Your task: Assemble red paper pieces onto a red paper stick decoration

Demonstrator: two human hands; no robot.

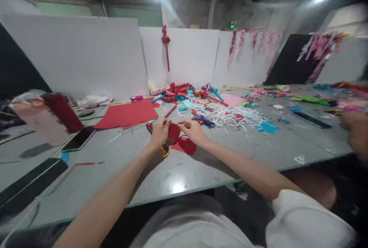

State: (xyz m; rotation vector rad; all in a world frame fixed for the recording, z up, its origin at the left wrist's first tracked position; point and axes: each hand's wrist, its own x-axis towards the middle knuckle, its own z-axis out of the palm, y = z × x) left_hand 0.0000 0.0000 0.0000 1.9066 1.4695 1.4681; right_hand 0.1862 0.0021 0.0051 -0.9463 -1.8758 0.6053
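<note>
Left hand [160,132]: pinched red square [174,132] by left edge | right hand [194,130]: pinched upper-right corner | red piece [185,146]: lay just below, nearer right

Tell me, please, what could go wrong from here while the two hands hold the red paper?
The red paper might crease or tear, since the left hand and right hand both grip it by their fingertips.

The right hand could bump the blue scissors, which lie just beyond it beside the white strips.

The loose red piece on the table could be brushed aside, as it lies just below the hands.
</note>
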